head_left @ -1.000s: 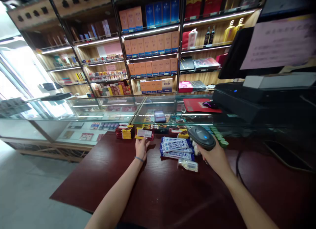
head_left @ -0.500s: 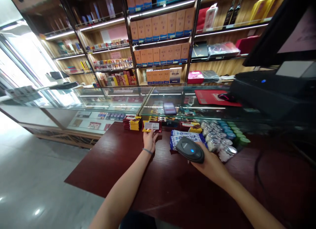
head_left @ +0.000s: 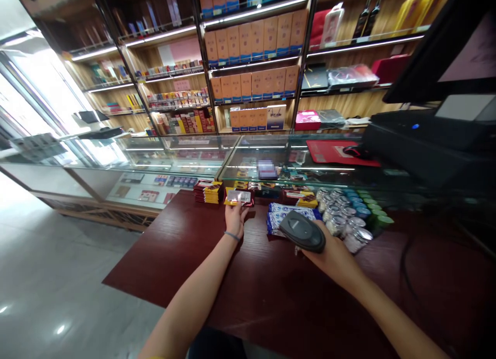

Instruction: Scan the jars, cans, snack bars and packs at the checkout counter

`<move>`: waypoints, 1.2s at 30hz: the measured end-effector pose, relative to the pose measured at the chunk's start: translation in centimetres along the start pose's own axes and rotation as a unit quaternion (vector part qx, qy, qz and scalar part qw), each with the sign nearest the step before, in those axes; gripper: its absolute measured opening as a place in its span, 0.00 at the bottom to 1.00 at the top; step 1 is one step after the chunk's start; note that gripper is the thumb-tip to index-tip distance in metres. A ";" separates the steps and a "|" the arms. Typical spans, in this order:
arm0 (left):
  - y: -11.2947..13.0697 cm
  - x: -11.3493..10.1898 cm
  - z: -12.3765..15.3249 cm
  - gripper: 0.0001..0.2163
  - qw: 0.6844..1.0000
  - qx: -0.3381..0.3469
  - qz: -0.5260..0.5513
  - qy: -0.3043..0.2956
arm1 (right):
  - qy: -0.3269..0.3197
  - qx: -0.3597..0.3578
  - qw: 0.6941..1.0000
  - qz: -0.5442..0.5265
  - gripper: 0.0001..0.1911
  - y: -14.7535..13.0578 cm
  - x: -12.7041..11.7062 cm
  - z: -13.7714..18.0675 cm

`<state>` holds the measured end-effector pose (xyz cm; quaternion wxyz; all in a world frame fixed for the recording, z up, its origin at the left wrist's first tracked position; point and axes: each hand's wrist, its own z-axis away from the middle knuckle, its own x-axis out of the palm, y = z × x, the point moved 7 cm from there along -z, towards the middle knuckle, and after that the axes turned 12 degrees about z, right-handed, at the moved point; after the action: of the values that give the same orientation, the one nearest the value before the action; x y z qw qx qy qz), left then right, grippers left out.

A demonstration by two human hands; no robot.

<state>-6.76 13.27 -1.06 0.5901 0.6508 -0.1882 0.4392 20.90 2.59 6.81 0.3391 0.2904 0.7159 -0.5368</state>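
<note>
My left hand [head_left: 234, 220] is closed on a red and yellow packet, seemingly a chocolate bar [head_left: 238, 197], its pale barcode label turned up. To its left stands a stack of matching packets [head_left: 208, 191]. My right hand [head_left: 324, 247] grips a dark barcode scanner [head_left: 302, 231] by its handle, its head angled up and left toward the held packet. The scanner's underside is hidden. Behind it lie blue and white wrapped packets [head_left: 284, 213], partly covered by the scanner. More red and yellow packets [head_left: 300, 197] lie just beyond these.
Small jars with silver, blue and green lids [head_left: 344, 214] stand in rows at the right. A glass display case [head_left: 186, 157] borders the dark wooden counter [head_left: 170, 245]. A black register with a screen [head_left: 434, 137] looms at right. A cable [head_left: 403, 261] runs along the counter.
The scanner in my right hand has shifted slightly right and up, and its blue light no longer shows. My left hand stays in place, the packet's label tilted a little differently.
</note>
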 end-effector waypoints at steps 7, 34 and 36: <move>-0.1 0.1 0.1 0.18 1.000 0.008 -0.021 -0.012 | 0.054 0.030 0.998 -0.006 0.21 0.8 -0.6 -0.2; 18.1 0.7 -4.2 0.14 0.660 0.338 -0.645 -0.184 | 0.080 -0.008 0.995 -0.050 0.23 2.6 -1.6 -1.3; 17.7 0.7 -4.7 0.14 0.642 0.333 -0.661 -0.200 | 0.082 -0.001 0.996 -0.046 0.23 2.8 -1.6 -1.4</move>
<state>-21.51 13.76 9.76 0.4146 0.8264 0.3382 -0.1758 23.77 4.54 6.74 0.2548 0.3001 0.7542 -0.5256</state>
